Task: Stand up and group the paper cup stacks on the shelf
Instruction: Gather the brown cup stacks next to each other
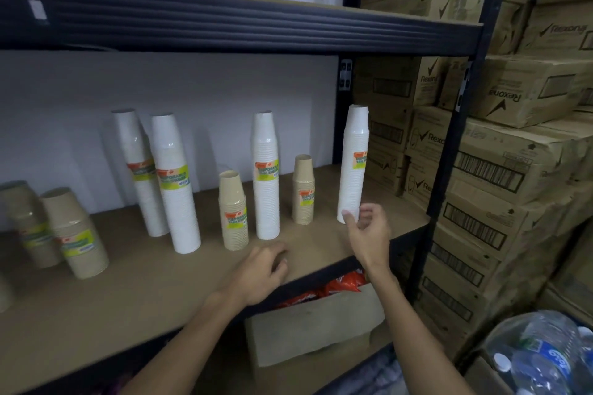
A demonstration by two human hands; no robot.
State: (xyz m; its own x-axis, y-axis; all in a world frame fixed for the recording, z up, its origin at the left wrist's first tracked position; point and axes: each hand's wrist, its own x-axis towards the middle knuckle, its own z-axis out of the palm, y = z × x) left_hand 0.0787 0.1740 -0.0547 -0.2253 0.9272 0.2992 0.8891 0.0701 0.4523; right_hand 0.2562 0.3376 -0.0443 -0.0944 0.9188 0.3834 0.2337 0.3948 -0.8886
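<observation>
Paper cup stacks point(266, 176) stand along the shelf point(144, 292). The right grip point(369, 234), fingers spread, seemingly touches the white stack point(353, 163) at three o'clock; the left grip point(261, 272) rests loosely curled, empty, at six o'clock.

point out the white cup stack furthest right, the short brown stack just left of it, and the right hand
white cup stack point(352, 189): head view, lower half of its side
brown stack point(303, 176): head view, upper half of its side
right hand point(369, 236): head view, middle of the hand
</observation>
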